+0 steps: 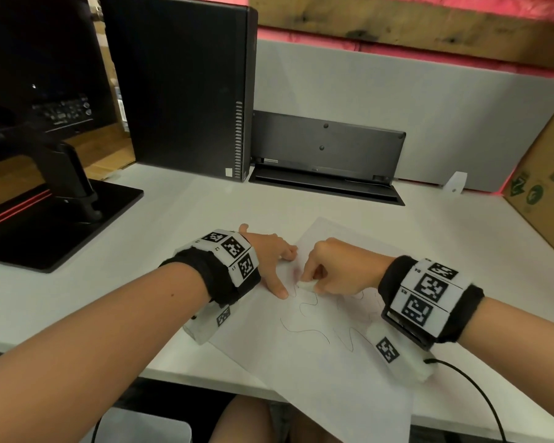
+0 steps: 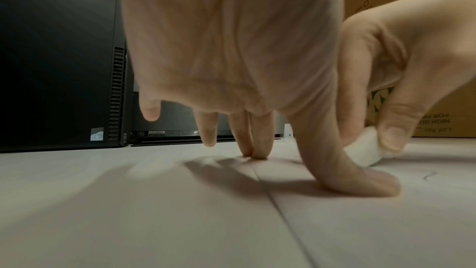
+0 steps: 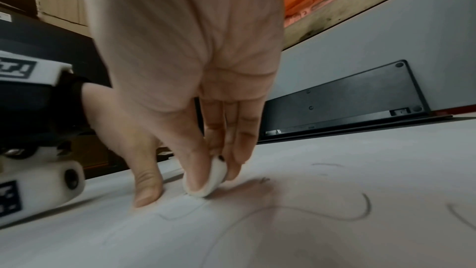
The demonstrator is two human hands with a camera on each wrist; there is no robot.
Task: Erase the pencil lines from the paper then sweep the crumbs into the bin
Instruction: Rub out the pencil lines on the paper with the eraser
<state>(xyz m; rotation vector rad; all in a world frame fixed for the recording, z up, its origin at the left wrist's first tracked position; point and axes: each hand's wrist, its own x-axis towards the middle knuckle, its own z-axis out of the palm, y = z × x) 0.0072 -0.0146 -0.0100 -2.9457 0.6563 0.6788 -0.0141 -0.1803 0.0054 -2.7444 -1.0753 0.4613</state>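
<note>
A white sheet of paper (image 1: 327, 372) lies at an angle on the white desk, its near corner hanging over the front edge. Wavy pencil lines (image 1: 307, 330) cross its middle. My right hand (image 1: 336, 270) pinches a small white eraser (image 1: 306, 286) between thumb and fingers, with its lower end on the paper beside a line (image 3: 180, 214). The eraser (image 3: 206, 178) shows clearly in the right wrist view. My left hand (image 1: 271, 260) is spread, its straight fingertips (image 2: 371, 184) pressing the paper's left edge right next to the eraser (image 2: 365, 150).
A black computer tower (image 1: 186, 87) stands at the back left, a monitor stand (image 1: 61, 199) further left. A black keyboard (image 1: 327, 151) leans against the grey partition. A cardboard box (image 1: 547, 187) sits at the right. A cable (image 1: 480, 398) trails from my right wrist.
</note>
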